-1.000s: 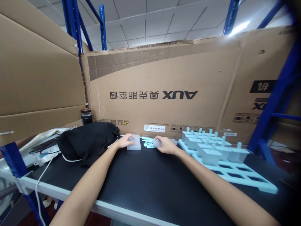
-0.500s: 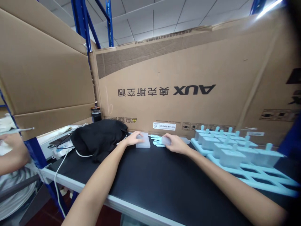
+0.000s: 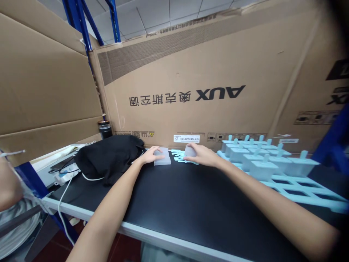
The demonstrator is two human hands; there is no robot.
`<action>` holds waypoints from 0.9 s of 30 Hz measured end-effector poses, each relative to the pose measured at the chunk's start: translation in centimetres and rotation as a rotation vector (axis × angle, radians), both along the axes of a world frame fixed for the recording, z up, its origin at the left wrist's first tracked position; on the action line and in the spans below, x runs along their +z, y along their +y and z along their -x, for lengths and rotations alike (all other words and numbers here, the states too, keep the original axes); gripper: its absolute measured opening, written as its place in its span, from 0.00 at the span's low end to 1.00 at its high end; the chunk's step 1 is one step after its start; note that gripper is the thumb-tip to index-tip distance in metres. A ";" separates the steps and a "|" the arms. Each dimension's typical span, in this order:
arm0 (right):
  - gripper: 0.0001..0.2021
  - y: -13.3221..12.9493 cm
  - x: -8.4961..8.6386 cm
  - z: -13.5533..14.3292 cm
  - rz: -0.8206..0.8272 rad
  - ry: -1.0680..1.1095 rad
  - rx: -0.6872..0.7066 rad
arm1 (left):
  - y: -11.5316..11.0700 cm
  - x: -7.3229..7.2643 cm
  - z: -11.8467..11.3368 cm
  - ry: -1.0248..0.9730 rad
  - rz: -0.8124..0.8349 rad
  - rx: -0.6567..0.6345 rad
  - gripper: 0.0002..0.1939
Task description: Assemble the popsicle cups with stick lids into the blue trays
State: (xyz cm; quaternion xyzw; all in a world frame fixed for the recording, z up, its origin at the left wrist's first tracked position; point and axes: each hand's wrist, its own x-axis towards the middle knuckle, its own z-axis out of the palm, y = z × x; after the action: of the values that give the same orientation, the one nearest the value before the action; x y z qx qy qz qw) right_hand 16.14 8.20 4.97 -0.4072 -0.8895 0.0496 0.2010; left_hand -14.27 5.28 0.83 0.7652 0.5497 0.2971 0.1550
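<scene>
My left hand (image 3: 151, 155) is closed on the side of a frosted, see-through popsicle mould cup (image 3: 165, 159), lying on the black table top near the back cardboard. My right hand (image 3: 203, 155) grips another frosted popsicle mould cup (image 3: 190, 151) between thumb and fingers, just above a small heap of light-blue popsicle sticks (image 3: 178, 155). Some of the heap is hidden behind that cup and my fingers. On the right, several frosted cups with blue stick handles (image 3: 264, 168) stand in light-blue mould racks (image 3: 308, 198), whose nearer openings hold no cups.
A black cloth bundle (image 3: 109, 158) with a white cable lies left of my left hand. Behind it stands a dark jar (image 3: 104, 129). A tall cardboard sheet (image 3: 163, 72) walls off the back. Another person's arm (image 3: 9, 183) shows at the far left.
My right hand has tipped its cup more upright over the sticks. The left hand stays at its cup. The whole view has shifted slightly.
</scene>
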 end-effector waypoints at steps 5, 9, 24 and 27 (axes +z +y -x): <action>0.23 1.0 1.3 -2.8 0.155 -0.262 0.040 | 0.1 -0.1 0.1 -0.007 -0.024 -0.023 0.20; 0.17 2.6 1.4 -5.0 0.199 -0.392 0.043 | 0.4 -0.3 0.3 -0.020 -0.033 -0.019 0.20; 0.28 2.5 1.6 -4.2 0.151 -0.584 -0.128 | 0.8 -0.6 0.6 -0.031 -0.015 -0.004 0.21; 0.31 2.5 1.5 -4.1 0.126 -0.549 -0.153 | 0.7 -0.5 0.6 -0.040 -0.010 0.000 0.21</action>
State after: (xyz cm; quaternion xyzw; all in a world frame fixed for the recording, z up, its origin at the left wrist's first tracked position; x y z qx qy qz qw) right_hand 20.29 10.75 6.44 -0.4831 -0.8725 -0.0227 -0.0695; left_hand -14.82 6.03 0.31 0.7600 0.5448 0.3151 0.1622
